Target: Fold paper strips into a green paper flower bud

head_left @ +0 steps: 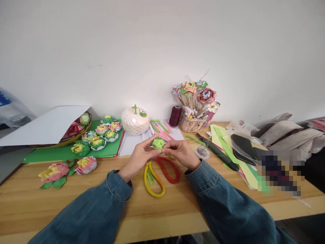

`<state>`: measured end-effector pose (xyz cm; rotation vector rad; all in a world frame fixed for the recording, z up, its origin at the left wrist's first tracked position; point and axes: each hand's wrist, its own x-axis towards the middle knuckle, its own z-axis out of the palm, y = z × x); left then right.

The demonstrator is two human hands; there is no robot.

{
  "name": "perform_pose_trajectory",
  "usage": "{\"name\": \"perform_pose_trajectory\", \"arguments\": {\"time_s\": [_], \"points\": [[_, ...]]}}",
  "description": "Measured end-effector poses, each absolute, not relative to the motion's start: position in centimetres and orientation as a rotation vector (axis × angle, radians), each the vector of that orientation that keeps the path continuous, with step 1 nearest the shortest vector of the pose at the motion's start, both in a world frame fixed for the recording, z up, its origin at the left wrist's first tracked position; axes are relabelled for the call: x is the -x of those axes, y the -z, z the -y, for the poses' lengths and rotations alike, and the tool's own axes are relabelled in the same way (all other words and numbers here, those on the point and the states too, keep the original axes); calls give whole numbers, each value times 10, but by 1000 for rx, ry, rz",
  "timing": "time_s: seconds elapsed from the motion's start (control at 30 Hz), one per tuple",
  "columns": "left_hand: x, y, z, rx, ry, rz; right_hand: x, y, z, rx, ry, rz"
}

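Between my two hands I hold a small light-green folded paper flower (158,143) above the table. The fingers of my left hand (141,151) pinch it from the left side. From the right, the thumb and fingers of my right hand (180,152) close on its edge. Right below lies a pair of scissors (166,169) with one yellow and one red handle; my hands hide most of its blades. A scrap of green paper (150,177) shows inside the yellow loop. Behind my hands, pink and green paper strips (165,130) rest on white sheets.
Several finished paper flowers (98,143) sit on green card at the left, with two more (54,172) in front. A white textured round container (135,122), a maroon thread spool (175,116) and a basket of paper flowers (192,123) line the wall. A dark-handled tool (220,154) and phone (243,147) lie right.
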<state>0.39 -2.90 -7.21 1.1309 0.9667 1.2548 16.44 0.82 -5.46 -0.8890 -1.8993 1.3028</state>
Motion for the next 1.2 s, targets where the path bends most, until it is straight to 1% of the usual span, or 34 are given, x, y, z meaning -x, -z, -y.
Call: {"name": "perform_pose_trajectory", "arguments": {"time_s": [0.1,0.37,0.67,0.8,1.03,1.2], "points": [[-3,74,29,-1119,-1268,-967,-165,54,-8,868,-1316,1927],[-2,76,28,-1125,-1263,-997,-166,58,-10,934,-1167,1975],[-1,73,28,-1116,-1207,-932,-165,56,-6,940,-1229,1893],[1,73,28,-1118,-1208,-927,-164,55,-5,944,-1328,1812],[1,66,32,-982,-1191,-860,-166,50,-9,891,-1653,1663],[1,63,34,-936,-1169,-857,-165,52,-8,909,-1702,1575]]}}
